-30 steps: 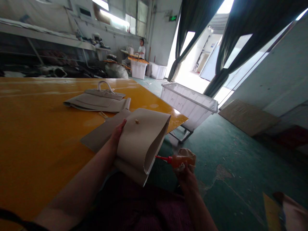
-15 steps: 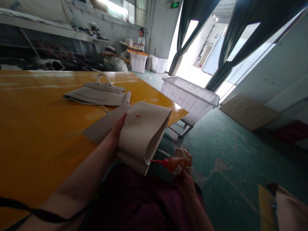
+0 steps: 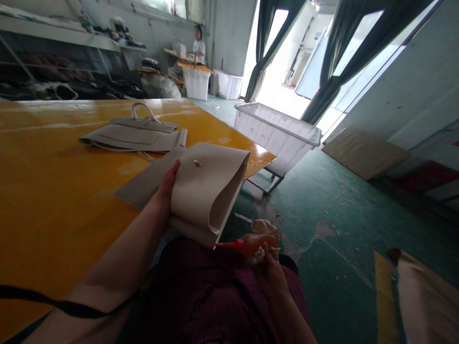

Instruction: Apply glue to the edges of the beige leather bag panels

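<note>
My left hand [image 3: 167, 188] grips a folded, cream-coloured leather bag panel [image 3: 202, 200] with a small brass stud [image 3: 197, 163] on its face, and the loop stands open towards the right. A flat strip of the same leather [image 3: 145, 184] runs from the fold across the table. My right hand [image 3: 268, 274] holds a glue bottle [image 3: 253, 245] of amber liquid, wrapped in a pale rag [image 3: 263, 228]. Its red nozzle [image 3: 225, 245] sits just beside the panel's lower corner. Another leather bag part with a loop handle [image 3: 131, 136] lies farther off on the table.
The glossy yellow table [image 3: 53, 181] ends at an edge on the right. Beyond it stands a translucent plastic bin on a metal frame [image 3: 276, 136]. A co-worker [image 3: 198, 50] sits far back by more bins. A board [image 3: 364, 152] leans against the wall.
The red nozzle has come closer to the leather panel's lower corner. The whole scene has shifted up and left in view as my head moved.
</note>
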